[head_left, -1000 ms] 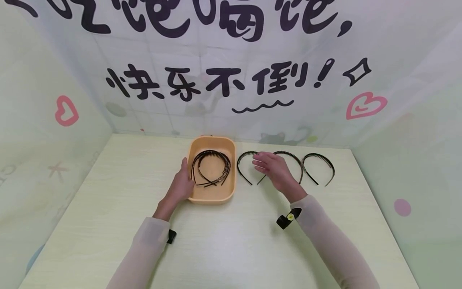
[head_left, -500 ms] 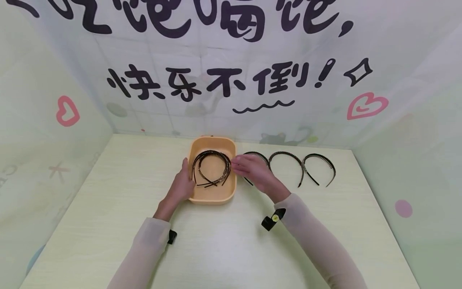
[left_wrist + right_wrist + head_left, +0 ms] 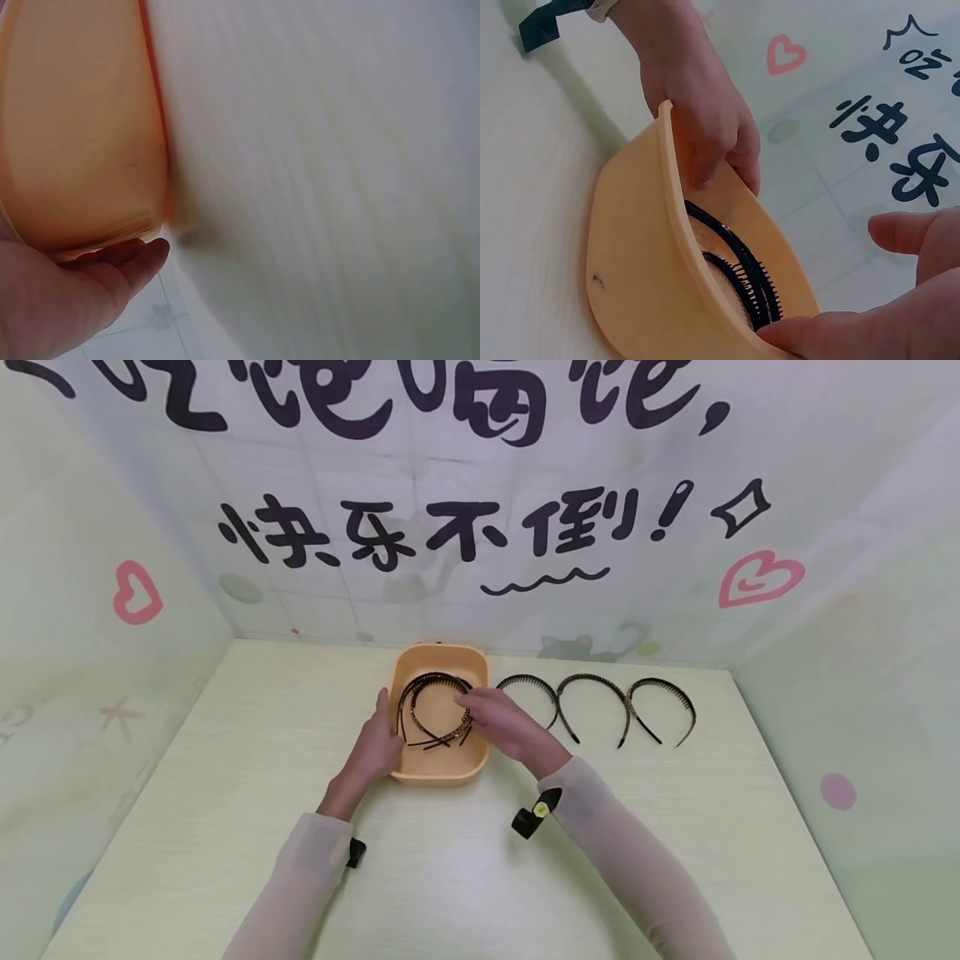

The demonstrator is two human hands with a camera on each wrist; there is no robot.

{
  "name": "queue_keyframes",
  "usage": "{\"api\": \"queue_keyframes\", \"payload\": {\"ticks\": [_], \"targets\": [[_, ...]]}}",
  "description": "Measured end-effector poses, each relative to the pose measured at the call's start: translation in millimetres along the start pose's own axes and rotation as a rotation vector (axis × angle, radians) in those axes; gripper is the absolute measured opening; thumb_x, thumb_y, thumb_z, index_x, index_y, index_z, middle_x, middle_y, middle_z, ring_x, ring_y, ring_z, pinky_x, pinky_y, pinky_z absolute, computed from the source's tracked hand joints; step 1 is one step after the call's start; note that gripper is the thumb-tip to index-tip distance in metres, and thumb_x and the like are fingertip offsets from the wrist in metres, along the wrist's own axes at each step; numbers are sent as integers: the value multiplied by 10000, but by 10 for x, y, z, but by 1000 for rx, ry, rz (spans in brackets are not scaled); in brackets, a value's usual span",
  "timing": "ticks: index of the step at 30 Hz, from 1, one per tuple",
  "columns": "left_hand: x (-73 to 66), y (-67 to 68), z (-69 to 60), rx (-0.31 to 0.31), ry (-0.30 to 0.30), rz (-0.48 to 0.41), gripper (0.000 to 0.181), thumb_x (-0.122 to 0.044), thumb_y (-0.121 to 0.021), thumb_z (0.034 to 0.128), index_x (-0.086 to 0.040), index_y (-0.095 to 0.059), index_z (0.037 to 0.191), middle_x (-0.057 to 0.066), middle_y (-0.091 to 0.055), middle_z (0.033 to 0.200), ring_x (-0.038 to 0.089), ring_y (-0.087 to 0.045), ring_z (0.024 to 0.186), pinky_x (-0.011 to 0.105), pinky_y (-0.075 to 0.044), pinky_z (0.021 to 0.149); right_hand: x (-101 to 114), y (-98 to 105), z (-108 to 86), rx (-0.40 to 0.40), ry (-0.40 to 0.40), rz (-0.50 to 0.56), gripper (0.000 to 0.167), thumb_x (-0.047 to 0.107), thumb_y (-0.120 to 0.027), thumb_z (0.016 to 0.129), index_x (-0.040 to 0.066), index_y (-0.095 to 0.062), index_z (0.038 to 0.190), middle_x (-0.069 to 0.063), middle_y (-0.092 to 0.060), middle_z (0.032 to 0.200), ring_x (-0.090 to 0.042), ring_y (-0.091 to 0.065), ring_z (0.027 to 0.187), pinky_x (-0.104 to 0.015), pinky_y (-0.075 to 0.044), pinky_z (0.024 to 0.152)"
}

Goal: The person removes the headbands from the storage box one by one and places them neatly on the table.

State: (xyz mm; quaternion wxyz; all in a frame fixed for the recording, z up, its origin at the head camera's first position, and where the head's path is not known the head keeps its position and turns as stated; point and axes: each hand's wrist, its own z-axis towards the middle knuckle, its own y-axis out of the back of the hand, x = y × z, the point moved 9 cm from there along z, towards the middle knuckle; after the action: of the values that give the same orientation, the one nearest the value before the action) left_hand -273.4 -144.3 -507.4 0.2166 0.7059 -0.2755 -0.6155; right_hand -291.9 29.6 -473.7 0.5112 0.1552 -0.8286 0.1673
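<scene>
An orange plastic basin (image 3: pixel 438 767) stands near the back of the table with several black toothed headbands (image 3: pixel 435 677) lying overlapped inside. My left hand (image 3: pixel 375 739) grips its left rim; in the right wrist view that hand's thumb lies inside the wall. My right hand (image 3: pixel 506 722) reaches over the right rim, fingertips at the headbands' right side. Thumb and fingers of the right hand (image 3: pixel 877 300) stand apart in the right wrist view, one fingertip beside the headbands (image 3: pixel 742 262). Whether it touches them I cannot tell. The left wrist view shows fingers under the basin's edge (image 3: pixel 90 150).
Right of the basin, three more headbands lie in a row on the pale table: a near one (image 3: pixel 528 678), a middle one (image 3: pixel 592 678) and a far-right one (image 3: pixel 663 683). A printed cloth backdrop (image 3: pixel 420 602) rises behind and at both sides.
My right hand has moved left, from above the headbands on the table to over the basin's right rim and into it. The left hand and basin have stayed in place.
</scene>
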Motion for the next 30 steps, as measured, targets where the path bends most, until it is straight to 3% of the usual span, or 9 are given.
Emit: {"api": "queue_keyframes", "payload": {"ticks": [1, 3, 5, 8, 12, 15, 19, 23, 30], "targets": [[-1, 4, -2, -3, -2, 1, 816, 72, -391, 883, 35, 63, 1560, 388, -382, 1458, 374, -598, 1035, 435, -507, 793, -7, -16, 19, -4, -11, -4, 424, 201, -520, 1023, -90, -414, 1312, -123, -416, 1231, -235, -399, 1157, -398, -310, 1099], [-3, 7, -4, -8, -8, 0, 816, 73, -394, 881, 35, 56, 1561, 387, -388, 1455, 377, -597, 1038, 438, -505, 794, -18, -46, 60, -10, -33, 3, 411, 187, -531, 1017, -92, -406, 1292, -108, -382, 1184, -229, -373, 1120, -415, -307, 1083], [-5, 4, -3, -10, -13, -3, 816, 77, -393, 881, 34, 56, 1561, 381, -375, 1468, 387, -592, 1092, 449, -505, 823, -35, -65, 99, -16, -55, 25, 483, 168, -541, 1010, -112, -369, 1364, -153, -363, 1327, -262, -367, 1245, -413, -291, 1114], [-7, -5, -4, -6, -17, -9, 814, 82, -388, 887, 26, 61, 1564, 368, -340, 1498, 406, -561, 1186, 469, -503, 864, -54, -65, 146, -32, -64, 41, 593, 150, -552, 1001, -116, -295, 1465, -203, -254, 1543, -331, -219, 1464, -459, -198, 1200], [-6, -1, -9, -7, -19, -8, 812, 91, -391, 891, 22, 58, 1565, 363, -325, 1509, 420, -550, 1211, 477, -510, 862, -43, -54, 174, -56, -42, 20, 609, 140, -550, 999, -109, -291, 1490, -208, -288, 1556, -334, -226, 1477, -459, -194, 1200], [-8, 11, -16, -16, -24, -8, 808, 97, -389, 890, 21, 47, 1566, 362, -327, 1509, 422, -553, 1206, 481, -516, 865, -15, -54, 173, -77, -19, 10, 564, 123, -544, 997, -108, -342, 1471, -147, -451, 1342, -230, -476, 1223, -393, -297, 1146], [-5, 0, -16, -12, -24, -13, 800, 93, -386, 898, 19, 48, 1567, 367, -328, 1505, 427, -559, 1197, 476, -527, 855, 10, -38, 166, -123, 7, 17, 561, 94, -543, 992, -102, -338, 1477, -116, -469, 1232, -157, -435, 883, -406, -376, 1030], [5, -3, -13, -11, -15, -11, 790, 70, -401, 917, 15, 45, 1568, 368, -344, 1495, 428, -569, 1179, 475, -528, 848, 17, -14, 170, -171, 22, -24, 588, 89, -558, 982, -82, -327, 1496, -204, -448, 1439, -181, -522, 918, -469, -409, 1059], [6, -1, -10, -14, -12, -10, 796, 52, -421, 930, 5, 52, 1570, 359, -373, 1484, 406, -597, 1121, 438, -527, 793, 41, -5, 166, -224, 49, -99, 535, 68, -566, 972, -71, -404, 1463, -201, -459, 1462, -318, -567, 1174, -432, -465, 1025]]}}
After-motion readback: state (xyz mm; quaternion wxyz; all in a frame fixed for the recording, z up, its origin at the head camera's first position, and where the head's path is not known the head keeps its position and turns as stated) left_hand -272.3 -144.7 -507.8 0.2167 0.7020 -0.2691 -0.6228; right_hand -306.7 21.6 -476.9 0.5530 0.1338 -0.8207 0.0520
